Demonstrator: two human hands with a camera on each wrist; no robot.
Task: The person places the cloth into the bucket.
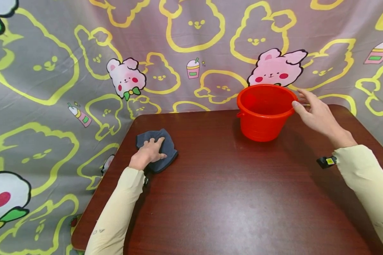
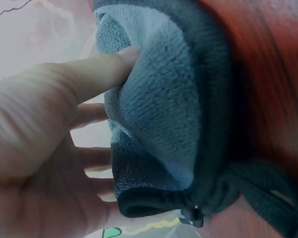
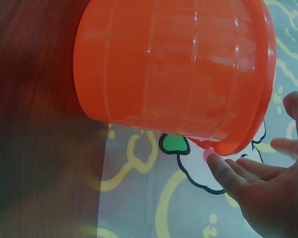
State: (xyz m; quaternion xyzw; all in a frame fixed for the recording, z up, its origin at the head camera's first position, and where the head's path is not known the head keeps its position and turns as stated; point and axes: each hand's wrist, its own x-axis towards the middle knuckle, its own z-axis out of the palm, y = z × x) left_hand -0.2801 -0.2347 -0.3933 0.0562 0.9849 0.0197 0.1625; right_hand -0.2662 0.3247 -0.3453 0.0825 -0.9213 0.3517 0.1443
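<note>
A folded dark grey-blue cloth (image 1: 169, 143) with a darker edge band lies on the table's left side. My left hand (image 1: 148, 154) rests on it, fingers spread. In the left wrist view, the thumb touches the fuzzy cloth (image 2: 159, 99), while the other fingertips are hidden behind it. A red plastic bucket (image 1: 263, 125) stands upright at the back right, its mouth facing up. Beside its right rim is my right hand (image 1: 319, 115), thumb and fingers apart. The right wrist view shows the bucket (image 3: 164, 64) sideways, with the fingers close to its rim; contact there is unclear.
The dark reddish-brown wooden table (image 1: 217, 191) has rounded back corners. A patterned curtain (image 1: 210, 32) with cartoon animals hangs right behind the table and along its left side. The bucket stands near the back edge.
</note>
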